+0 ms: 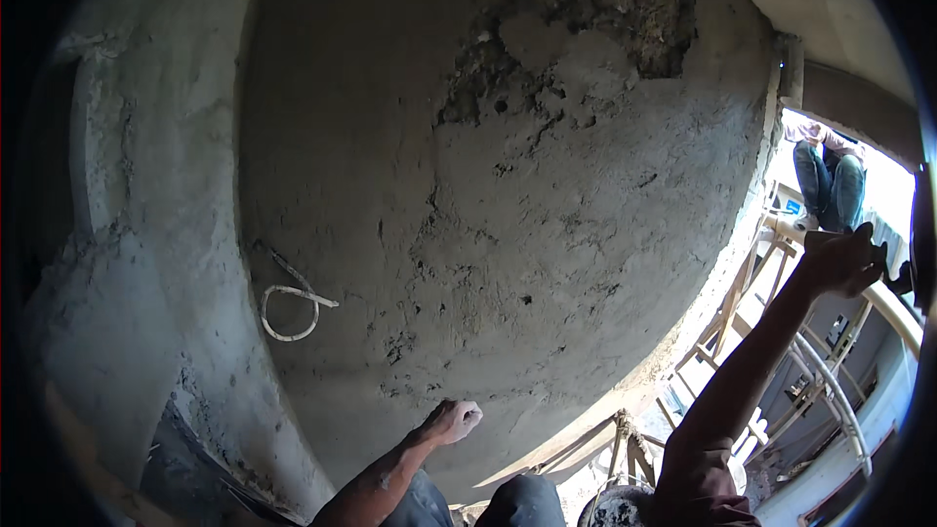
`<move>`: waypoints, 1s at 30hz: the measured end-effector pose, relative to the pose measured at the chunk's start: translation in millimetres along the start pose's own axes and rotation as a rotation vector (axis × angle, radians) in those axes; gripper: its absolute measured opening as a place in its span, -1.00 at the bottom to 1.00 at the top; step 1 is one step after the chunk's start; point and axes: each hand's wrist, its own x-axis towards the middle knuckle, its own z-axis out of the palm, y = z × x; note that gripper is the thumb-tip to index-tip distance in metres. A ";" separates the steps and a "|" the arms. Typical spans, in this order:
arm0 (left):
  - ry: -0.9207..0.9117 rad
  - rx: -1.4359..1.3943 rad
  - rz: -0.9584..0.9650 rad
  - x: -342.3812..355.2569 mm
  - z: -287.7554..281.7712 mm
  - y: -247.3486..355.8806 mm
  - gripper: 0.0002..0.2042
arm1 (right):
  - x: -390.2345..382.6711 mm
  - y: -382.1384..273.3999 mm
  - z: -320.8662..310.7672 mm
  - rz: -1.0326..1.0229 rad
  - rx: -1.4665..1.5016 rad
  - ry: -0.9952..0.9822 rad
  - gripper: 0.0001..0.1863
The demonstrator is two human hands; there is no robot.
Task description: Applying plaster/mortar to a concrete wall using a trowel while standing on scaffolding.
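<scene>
My left hand point(454, 422) is curled closed low in front of the rough grey plastered wall point(527, 234); whether anything is inside it is hidden. My right hand point(841, 262) reaches up at the far right, its fingers curled round something dark that I cannot make out. A pale looped cable point(293, 330) sticks out of the wall at left. A coarse, crumbly patch point(595, 10) breaks the surface near the top. A container of grey mix point(617, 509) shows at the lower edge beside my knees.
A plastered side wall point(156, 166) rises on the left. Beyond the bright opening at right, another person point(828, 181) perches in jeans, with wooden scaffolding point(727, 317) and pale bent pipes point(837, 400) below. A beam point(849, 98) crosses the upper right.
</scene>
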 end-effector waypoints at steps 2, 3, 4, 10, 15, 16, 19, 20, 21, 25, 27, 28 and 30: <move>0.000 -0.030 0.000 3.8 -4.1 4.0 -0.85 | 13.6 -29.8 49.0 0.250 0.448 0.163 -0.65; 0.027 -0.035 0.000 2.5 -8.4 0.7 -0.86 | 23.0 -58.7 63.7 0.373 0.687 0.235 -0.67; 0.044 -0.031 0.016 4.0 -7.7 3.1 -0.86 | 36.9 -66.0 76.7 0.496 0.906 0.314 -0.70; 0.144 -0.072 -0.040 -8.4 -19.0 -17.5 -0.89 | 86.7 -317.6 -198.8 0.248 1.241 -1.030 -0.59; 0.119 0.018 -0.047 -12.9 -25.7 -11.9 -0.87 | -30.2 -319.6 -361.5 -0.092 2.030 -1.247 -0.73; 0.100 0.002 -0.072 -17.9 -28.4 -0.2 -0.87 | -34.6 -297.1 -378.6 -0.172 2.038 -1.368 -0.72; 0.102 0.028 -0.067 -17.6 -39.4 7.9 -0.85 | -25.3 -269.9 -384.5 -0.015 2.141 -1.724 -0.73; 0.090 0.055 -0.077 -16.4 -42.6 10.6 -0.85 | -24.5 -260.3 -378.8 0.274 2.164 -1.985 -0.76; 0.082 0.085 -0.092 -16.6 -46.6 10.3 -0.84 | -21.8 -259.6 -370.1 0.257 2.150 -1.995 -0.76; 0.144 0.048 -0.159 -16.6 -28.8 -41.7 -0.83 | 0.1 -303.4 -332.9 1.186 2.109 -1.888 -0.71; 0.096 0.036 -0.164 -12.2 -27.1 -25.1 -0.83 | 10.5 -336.1 -313.9 1.213 1.978 -1.830 -0.71; 0.065 0.038 -0.175 -10.4 -27.6 -15.7 -0.83 | 14.5 -354.1 -303.6 1.223 1.973 -1.824 -0.70; 0.071 0.053 -0.154 -9.0 -21.9 -8.1 -0.84 | 28.4 -394.2 -286.8 1.193 1.959 -1.897 -0.70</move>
